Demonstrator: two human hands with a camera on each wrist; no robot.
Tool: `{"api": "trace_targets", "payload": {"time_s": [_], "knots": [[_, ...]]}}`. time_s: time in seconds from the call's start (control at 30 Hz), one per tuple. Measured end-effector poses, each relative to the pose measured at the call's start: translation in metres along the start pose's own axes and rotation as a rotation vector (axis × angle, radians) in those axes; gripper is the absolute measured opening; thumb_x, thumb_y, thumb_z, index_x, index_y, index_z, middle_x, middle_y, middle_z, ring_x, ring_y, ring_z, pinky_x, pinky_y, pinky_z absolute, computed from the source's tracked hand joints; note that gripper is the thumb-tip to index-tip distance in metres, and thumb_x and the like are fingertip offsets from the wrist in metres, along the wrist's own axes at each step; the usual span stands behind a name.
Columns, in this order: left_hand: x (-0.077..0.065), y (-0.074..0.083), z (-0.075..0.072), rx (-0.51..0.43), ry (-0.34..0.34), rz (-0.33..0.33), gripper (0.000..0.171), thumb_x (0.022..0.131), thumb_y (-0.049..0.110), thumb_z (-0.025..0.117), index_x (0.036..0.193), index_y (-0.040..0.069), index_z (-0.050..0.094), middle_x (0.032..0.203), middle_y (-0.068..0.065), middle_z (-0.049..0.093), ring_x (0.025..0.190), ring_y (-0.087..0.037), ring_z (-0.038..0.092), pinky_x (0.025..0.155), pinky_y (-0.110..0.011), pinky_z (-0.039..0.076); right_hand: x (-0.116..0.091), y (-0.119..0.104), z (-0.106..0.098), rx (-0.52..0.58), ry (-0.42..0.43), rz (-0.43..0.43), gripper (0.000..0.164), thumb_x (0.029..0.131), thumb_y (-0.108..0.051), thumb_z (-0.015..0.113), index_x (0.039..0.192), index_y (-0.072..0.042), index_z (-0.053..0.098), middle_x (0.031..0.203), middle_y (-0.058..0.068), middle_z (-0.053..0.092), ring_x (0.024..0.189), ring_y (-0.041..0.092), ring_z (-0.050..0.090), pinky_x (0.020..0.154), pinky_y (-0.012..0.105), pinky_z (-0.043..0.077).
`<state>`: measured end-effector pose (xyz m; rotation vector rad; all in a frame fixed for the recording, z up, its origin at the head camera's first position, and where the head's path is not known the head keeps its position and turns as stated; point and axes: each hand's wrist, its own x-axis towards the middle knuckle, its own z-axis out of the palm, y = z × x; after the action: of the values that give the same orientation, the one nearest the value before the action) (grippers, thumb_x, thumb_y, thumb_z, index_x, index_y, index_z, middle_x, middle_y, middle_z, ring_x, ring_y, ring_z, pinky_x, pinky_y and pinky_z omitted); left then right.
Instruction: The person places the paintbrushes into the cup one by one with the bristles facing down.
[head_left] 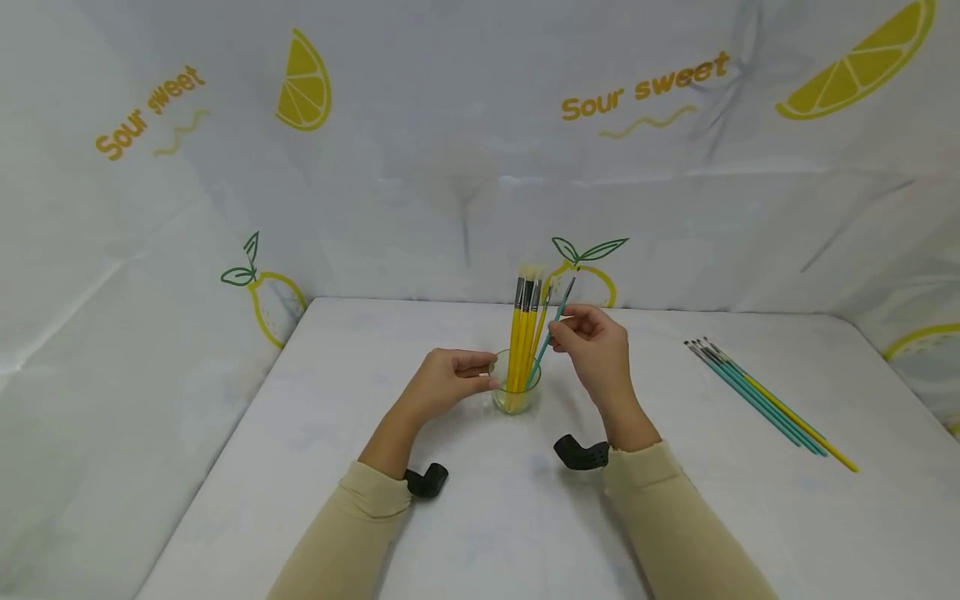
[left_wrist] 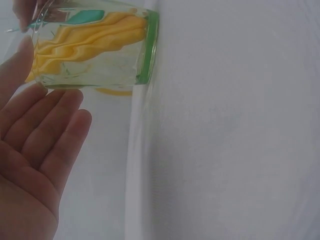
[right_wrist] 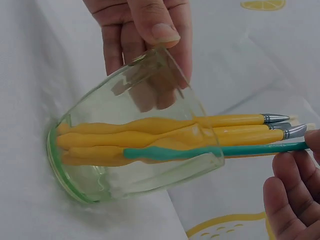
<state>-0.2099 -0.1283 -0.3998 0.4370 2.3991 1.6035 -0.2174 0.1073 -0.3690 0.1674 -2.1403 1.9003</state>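
Note:
A clear glass cup with a green base stands upright on the table, holding several yellow-handled paintbrushes, bristles up. My left hand holds the cup by its rim, thumb on the near side and fingers on the far side. Between the thumb and fingers of my right hand is a teal paintbrush, pinched along its upper handle. The teal brush leans to the right with its bristle end up. Its lower end is inside the cup, as the right wrist view shows through the glass.
To the right on the white-covered table lies a small bundle of loose paintbrushes, teal and yellow, bristles pointing away. A white sheet with lemon prints hangs behind the table. Each wrist carries a black camera mount.

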Motion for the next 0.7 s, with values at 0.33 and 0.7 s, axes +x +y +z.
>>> {"api": "trace_targets", "payload": {"time_s": [0.33,0.7], "knots": [[0.002,-0.002,0.001,0.016,0.013,0.022,0.05,0.08,0.031,0.075,0.124,0.01,0.063,0.125,-0.004,0.063,0.109,-0.01,0.062,0.085,-0.028,0.054,0.0,0.014,0.009,-0.063,-0.037,0.061,0.025,0.086,-0.018,0.07,0.107,-0.006,0.063,0.086,0.012,0.066,0.07,0.017,0.066,0.064,0.024,0.058],[0.002,-0.004,0.001,0.008,0.013,0.033,0.05,0.08,0.03,0.076,0.124,0.009,0.063,0.125,-0.006,0.063,0.108,-0.012,0.063,0.086,-0.028,0.054,-0.003,0.018,0.01,-0.092,-0.081,0.074,0.022,0.088,-0.018,0.065,0.108,-0.008,0.063,0.087,0.013,0.066,0.076,0.029,0.066,0.068,0.03,0.058]]}}
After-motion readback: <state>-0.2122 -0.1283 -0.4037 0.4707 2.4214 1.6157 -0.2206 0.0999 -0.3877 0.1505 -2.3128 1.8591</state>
